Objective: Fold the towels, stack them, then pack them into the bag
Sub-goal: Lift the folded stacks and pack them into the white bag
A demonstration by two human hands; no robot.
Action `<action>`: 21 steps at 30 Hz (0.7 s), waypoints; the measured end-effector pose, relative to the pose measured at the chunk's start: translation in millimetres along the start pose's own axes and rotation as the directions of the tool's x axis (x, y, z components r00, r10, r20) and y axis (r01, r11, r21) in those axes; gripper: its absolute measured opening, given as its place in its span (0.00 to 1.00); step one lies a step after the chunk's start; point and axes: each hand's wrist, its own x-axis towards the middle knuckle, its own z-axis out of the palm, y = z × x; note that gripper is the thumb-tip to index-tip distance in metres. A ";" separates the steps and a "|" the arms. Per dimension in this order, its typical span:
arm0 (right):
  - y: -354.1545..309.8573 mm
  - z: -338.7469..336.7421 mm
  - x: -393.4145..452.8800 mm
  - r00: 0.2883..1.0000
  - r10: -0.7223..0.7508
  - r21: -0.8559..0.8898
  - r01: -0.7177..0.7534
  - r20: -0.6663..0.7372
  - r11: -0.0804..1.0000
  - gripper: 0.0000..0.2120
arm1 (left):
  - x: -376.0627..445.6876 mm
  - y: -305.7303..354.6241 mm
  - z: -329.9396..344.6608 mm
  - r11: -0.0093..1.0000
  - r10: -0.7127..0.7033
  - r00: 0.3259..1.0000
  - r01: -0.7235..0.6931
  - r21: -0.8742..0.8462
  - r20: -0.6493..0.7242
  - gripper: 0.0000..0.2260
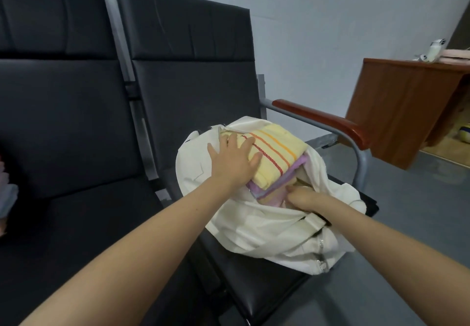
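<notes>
Left hand (235, 159): fingers spread, pressing flat on yellow striped towel (276, 155) | right hand (302, 196): fingers curled under the towel stack, grip unclear | stack sits half inside white bag (267, 226) on black seat (256, 290).

A white canvas bag (254, 229) fills the right-hand black seat (254, 297), its mouth blocked by stacked towels (277, 155) and both hands. At 3 o'clock a wooden armrest (323, 119) bars passage; at 9 o'clock the neighbouring seat (89, 224) lies open.
</notes>
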 end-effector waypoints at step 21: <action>-192.6 62.9 -122.2 0.855 -0.407 0.634 0.513 -0.320 0.579 0.16 | -117.0 -131.7 -139.2 0.489 -0.440 0.896 0.296 -0.821 0.061 0.19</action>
